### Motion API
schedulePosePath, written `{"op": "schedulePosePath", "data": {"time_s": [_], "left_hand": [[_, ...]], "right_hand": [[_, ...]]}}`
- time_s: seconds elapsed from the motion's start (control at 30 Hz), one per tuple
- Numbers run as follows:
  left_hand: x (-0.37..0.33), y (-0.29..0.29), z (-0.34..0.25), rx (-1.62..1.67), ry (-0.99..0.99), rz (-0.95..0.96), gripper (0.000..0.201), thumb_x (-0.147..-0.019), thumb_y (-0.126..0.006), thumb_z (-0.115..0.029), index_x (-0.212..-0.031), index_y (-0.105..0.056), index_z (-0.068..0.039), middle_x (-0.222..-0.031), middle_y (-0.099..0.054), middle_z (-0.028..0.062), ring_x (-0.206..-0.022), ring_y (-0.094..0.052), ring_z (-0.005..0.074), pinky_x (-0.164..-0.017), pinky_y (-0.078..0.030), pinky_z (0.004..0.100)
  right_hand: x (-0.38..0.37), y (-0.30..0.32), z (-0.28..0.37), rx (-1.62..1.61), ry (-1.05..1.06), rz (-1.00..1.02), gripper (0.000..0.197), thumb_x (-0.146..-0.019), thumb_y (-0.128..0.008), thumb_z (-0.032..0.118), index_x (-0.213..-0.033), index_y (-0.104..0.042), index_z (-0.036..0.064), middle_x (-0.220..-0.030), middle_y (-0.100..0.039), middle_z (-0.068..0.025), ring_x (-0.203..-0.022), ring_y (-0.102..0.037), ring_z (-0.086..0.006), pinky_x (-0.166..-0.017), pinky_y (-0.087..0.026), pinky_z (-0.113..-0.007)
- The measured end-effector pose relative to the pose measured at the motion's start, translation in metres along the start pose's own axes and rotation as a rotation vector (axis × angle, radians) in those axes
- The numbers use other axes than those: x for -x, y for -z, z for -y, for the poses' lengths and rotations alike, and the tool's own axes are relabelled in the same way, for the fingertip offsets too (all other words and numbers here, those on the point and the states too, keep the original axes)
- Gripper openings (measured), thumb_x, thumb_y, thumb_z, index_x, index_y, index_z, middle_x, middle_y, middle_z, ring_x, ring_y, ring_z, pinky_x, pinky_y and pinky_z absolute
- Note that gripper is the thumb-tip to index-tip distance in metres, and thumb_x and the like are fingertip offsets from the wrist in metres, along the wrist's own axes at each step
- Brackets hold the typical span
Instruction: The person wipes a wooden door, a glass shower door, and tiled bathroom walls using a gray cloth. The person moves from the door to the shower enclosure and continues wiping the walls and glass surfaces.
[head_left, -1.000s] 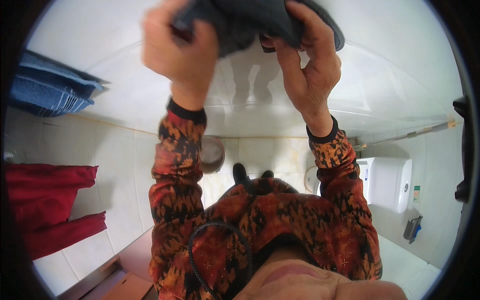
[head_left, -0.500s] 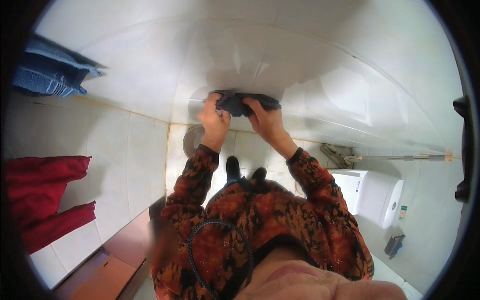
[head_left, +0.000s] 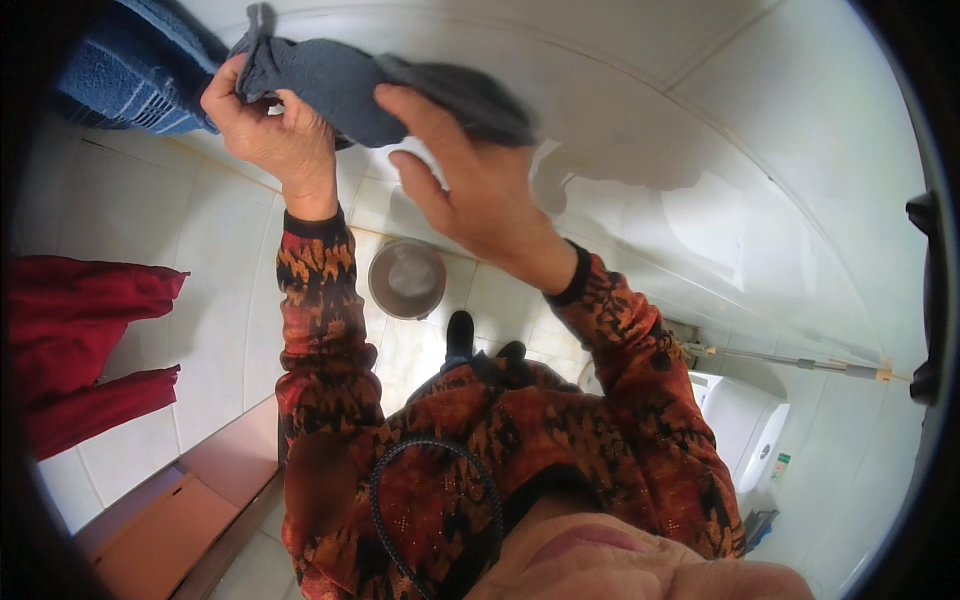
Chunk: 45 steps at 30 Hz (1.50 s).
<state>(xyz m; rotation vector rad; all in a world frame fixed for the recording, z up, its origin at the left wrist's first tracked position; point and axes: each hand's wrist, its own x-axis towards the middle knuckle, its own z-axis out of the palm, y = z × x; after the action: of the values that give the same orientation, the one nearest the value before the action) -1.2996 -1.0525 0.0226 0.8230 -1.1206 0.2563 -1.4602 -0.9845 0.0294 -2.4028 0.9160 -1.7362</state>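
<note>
A dark grey cloth stretches across the upper part of the view, close to the white tiled wall. My left hand is closed on its left end, where the fabric bunches up into a narrow tip. My right hand lies against the cloth's right part, index finger laid over it and thumb spread apart below. The other fingers of that hand are mostly hidden. Blurring softens the cloth's right end. Just left of my left hand hangs a blue towel.
On the floor below my hands stands a round bucket. Red cloth hangs at left, above an orange-brown cabinet. To the right are a white box-shaped fixture and a long pole by the wall.
Both hands have moved up and to the left with the grey cloth, now nearer the blue towel. The cloth is spread out longer, and my right thumb has come away from it.
</note>
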Motion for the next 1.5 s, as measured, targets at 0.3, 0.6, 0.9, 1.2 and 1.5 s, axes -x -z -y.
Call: {"op": "schedulePosePath", "data": {"time_s": [0.3, 0.6, 0.9, 1.2, 1.5], "left_hand": [[0.152, 0.045, 0.046, -0.259, 0.57, 0.234, 0.03, -0.082, -0.046, -0.009, -0.11, -0.039, 0.003, -0.093, -0.051, 0.0183, -0.083, -0.054, 0.0281, -0.076, -0.043, 0.0336], [0.128, 0.008, -0.042, 0.049, 0.53, 0.211, 0.023, -0.08, -0.048, -0.001, -0.102, -0.044, 0.002, -0.088, -0.052, 0.0136, -0.076, -0.054, 0.0181, -0.068, -0.044, 0.0276], [0.053, -0.05, -0.13, 0.324, 0.143, 0.287, 0.035, -0.069, -0.064, -0.002, -0.102, -0.053, -0.002, -0.084, -0.062, 0.0072, -0.065, -0.061, 0.0149, -0.055, -0.048, 0.0244], [0.21, -0.005, -0.079, 0.145, 0.191, 0.75, 0.038, -0.061, -0.064, 0.003, -0.096, -0.052, -0.005, -0.081, -0.061, 0.0118, -0.065, -0.06, 0.0302, -0.055, -0.047, 0.0356], [0.16, -0.034, -0.132, 0.352, 0.196, 0.711, 0.036, -0.063, -0.066, 0.002, -0.096, -0.054, -0.005, -0.081, -0.061, 0.0114, -0.064, -0.06, 0.028, -0.055, -0.047, 0.0323]], "right_hand": [[0.117, -0.058, -0.042, -0.005, -0.338, 0.272, 0.034, -0.072, -0.061, 0.004, -0.106, -0.057, 0.0106, -0.092, -0.062, -0.0125, -0.08, -0.059, -0.0312, -0.07, -0.046, -0.038], [0.121, 0.018, -0.026, -0.003, -0.473, 0.075, 0.023, -0.073, -0.059, -0.001, -0.094, -0.062, 0.0061, -0.086, -0.062, -0.0096, -0.074, -0.06, -0.0246, -0.069, -0.046, -0.032], [0.036, 0.095, 0.001, 0.111, -0.192, -0.328, 0.04, -0.067, -0.056, -0.008, -0.107, -0.055, -0.0028, -0.094, -0.062, -0.0134, -0.069, -0.062, -0.0207, -0.063, -0.049, -0.027], [0.18, 0.071, -0.045, 0.399, -0.42, -0.018, 0.033, -0.063, -0.058, -0.007, -0.094, -0.056, 0.0042, -0.079, -0.061, -0.0125, -0.071, -0.06, -0.03, -0.063, -0.047, -0.035], [0.15, 0.122, -0.018, 0.324, -0.538, -0.224, 0.031, -0.066, -0.056, -0.005, -0.097, -0.055, -0.0003, -0.087, -0.059, -0.0162, -0.077, -0.061, -0.0293, -0.07, -0.047, -0.033]]}}
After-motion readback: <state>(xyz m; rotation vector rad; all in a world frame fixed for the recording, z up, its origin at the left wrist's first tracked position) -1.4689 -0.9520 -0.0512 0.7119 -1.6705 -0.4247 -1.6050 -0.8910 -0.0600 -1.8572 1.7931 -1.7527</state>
